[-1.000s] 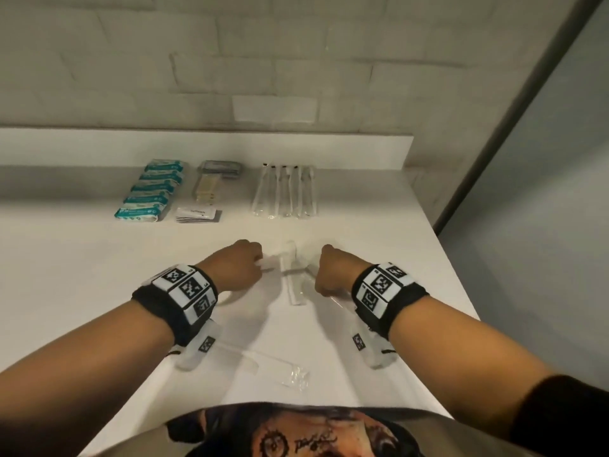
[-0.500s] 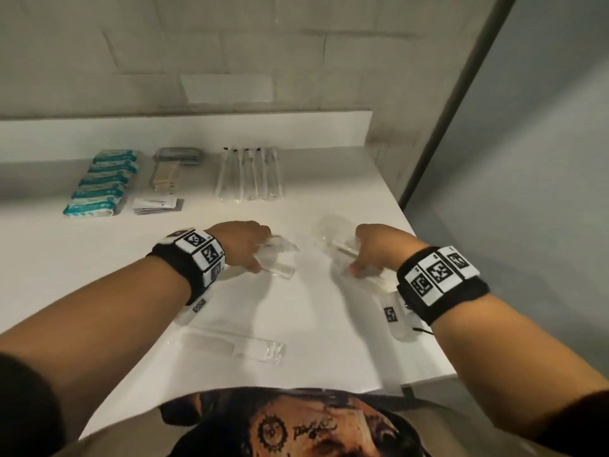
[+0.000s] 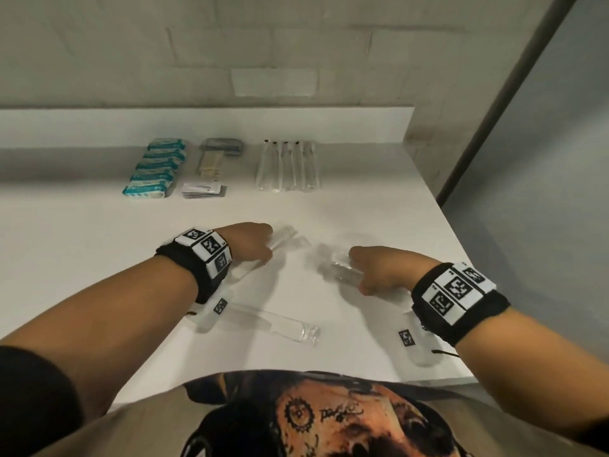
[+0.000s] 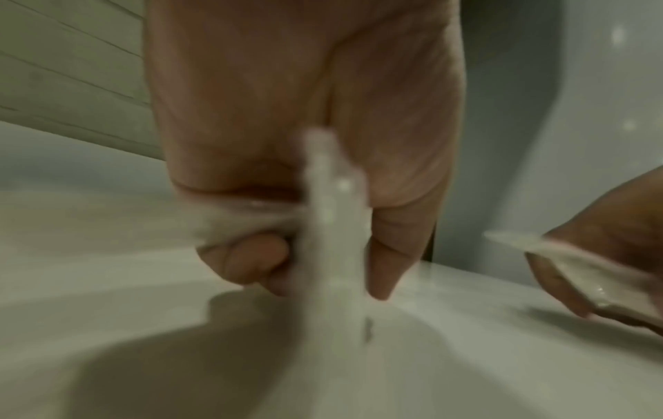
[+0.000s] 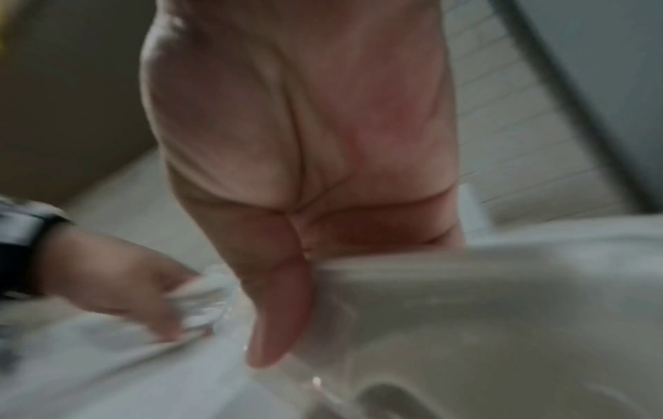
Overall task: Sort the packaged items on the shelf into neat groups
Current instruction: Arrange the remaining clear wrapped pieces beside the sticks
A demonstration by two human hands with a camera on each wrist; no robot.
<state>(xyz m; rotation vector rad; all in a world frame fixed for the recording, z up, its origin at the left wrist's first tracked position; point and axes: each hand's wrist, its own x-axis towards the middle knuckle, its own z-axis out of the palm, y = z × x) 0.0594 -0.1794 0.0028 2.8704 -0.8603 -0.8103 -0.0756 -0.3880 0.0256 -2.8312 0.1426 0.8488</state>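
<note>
Gripping one clear plastic packet (image 3: 286, 243) each: left hand (image 3: 247, 243) with fingers curled round its packet just above the white surface (image 3: 99, 245); right hand (image 3: 379, 270) at 3 o'clock of it, fingers curled round a second, blurred packet (image 3: 341, 270). Third clear packet (image 3: 280, 324) lies at 6 o'clock. Sorted rows at 12 o'clock: teal packs (image 3: 155, 166), sachets (image 3: 201, 189), clear sleeved sticks (image 3: 288, 166).

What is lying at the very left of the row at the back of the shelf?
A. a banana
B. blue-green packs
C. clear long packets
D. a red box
B: the blue-green packs sit leftmost in the back row on the shelf, while the clear long packets lie at its right end.
</note>
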